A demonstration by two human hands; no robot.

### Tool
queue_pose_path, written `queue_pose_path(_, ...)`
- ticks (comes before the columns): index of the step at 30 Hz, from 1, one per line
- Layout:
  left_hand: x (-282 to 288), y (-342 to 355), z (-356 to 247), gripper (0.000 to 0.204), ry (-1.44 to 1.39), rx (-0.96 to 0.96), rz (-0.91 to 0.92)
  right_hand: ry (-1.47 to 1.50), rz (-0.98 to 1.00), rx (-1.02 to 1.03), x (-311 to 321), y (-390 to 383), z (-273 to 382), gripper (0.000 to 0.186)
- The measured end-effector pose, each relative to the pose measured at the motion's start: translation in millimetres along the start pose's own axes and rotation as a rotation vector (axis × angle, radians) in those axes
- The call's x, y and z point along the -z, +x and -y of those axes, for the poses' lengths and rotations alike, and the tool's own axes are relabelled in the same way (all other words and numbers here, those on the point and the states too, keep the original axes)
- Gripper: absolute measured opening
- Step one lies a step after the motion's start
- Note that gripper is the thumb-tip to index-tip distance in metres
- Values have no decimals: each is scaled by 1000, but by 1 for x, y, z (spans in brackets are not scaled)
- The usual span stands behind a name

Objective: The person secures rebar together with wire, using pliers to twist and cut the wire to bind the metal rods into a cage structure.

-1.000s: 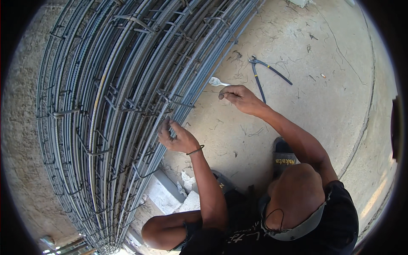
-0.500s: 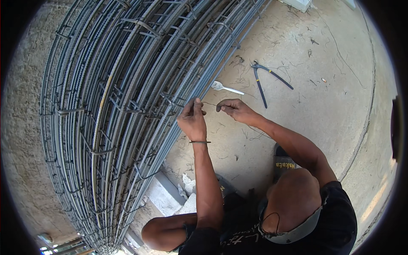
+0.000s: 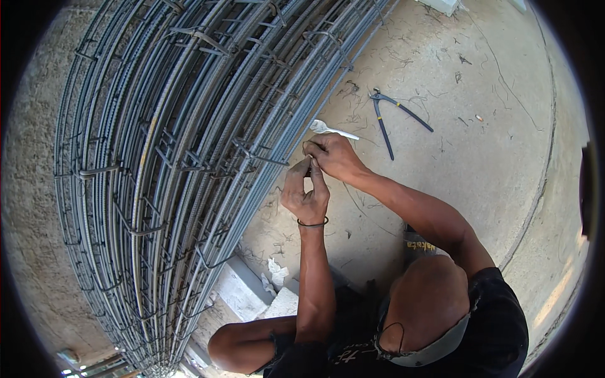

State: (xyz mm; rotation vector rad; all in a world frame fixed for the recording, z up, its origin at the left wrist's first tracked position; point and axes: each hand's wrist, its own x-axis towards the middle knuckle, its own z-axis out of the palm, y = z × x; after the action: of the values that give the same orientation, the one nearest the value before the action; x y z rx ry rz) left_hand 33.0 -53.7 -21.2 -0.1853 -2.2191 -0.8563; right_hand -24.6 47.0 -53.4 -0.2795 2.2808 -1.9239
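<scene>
- We see left hand (image 3: pixel 306 199), right hand (image 3: pixel 335 157) pinching; contents indistinct.
- Rebar cages (image 3: pixel 189 120) crowd floor's (image 3: pixel 454 157) left edge.
- Spoon (image 3: pixel 340 133) near that edge; splayed pincers (image 3: pixel 380 120) farther in.

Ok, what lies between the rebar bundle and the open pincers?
In the head view, a white spoon and thin dark scraps lie on the floor between them; the right hand is in that stretch too, beside the spoon's handle.

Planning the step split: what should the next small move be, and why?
Probably a slight two-hand adjustment before reaching for the pincers: the left hand and right hand meet in a pinch beside the rebar, anything between them too small to tell; the pincers lie open on the floor.
</scene>
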Motion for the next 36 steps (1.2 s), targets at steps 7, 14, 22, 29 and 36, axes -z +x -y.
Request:
queue_pose_path(7, 7, 3, 21, 19, -49, 400, -99, 303, -1, -178, 9, -37, 9, 20)
queue_pose_path(14, -1, 9, -1, 38, -73, 485, 104, -7, -350, -17, 22, -26, -23, 16)
queue_pose_path(22, 7, 14, 9, 31, -178, 574, -55, -286, -453, 289, 16, 38, -16, 12)
queue_pose_path(29, 23, 24, 1, 32, -162, 897, -156, -43, -298, 234, -28, -16, -6, 13)
queue_pose_path(36, 19, 19, 21, 25, -514, 1068, -162, 102, -95, 155, -28, -12, -20, 17)
